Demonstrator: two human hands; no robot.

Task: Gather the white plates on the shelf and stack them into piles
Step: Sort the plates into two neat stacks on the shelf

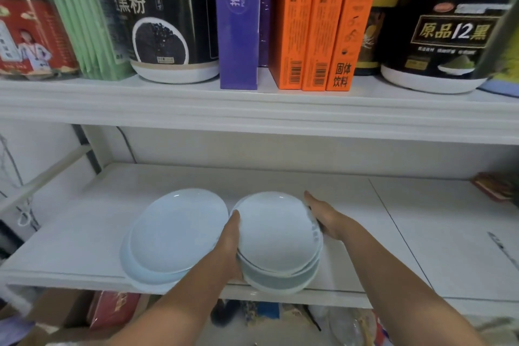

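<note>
Head view: two piles of white plates sit side by side at the front of the lower shelf (421, 233), both reaching slightly past its front edge. The left pile (174, 236) is made of wider, shallow plates with a faint bluish cast, the top one shifted back from the one beneath. The right pile (278, 236) is smaller across and taller, with several rims showing one under another at the front, and a thin dark line runs round the rim of its top plate.

Both forearms come up from the bottom of the frame to the right pile. The left hand (231, 247) is wedged between the piles and grips the right pile's left edge, with the thumb laid on the top rim and the fingers hidden underneath. The right hand (323, 216) lies flat against the pile's right side, fingers straight, together and pointing toward the back of the shelf.

The plates are glossy, smooth and round, catching small highlights on their far rims. The shelf boards are matte white with a seam on the right. On the upper shelf (252, 109) stand three orange boxes (311, 22), a purple box (238, 22), two rounded black-and-white tubs (168, 25) and a red jar (31, 28).
</note>
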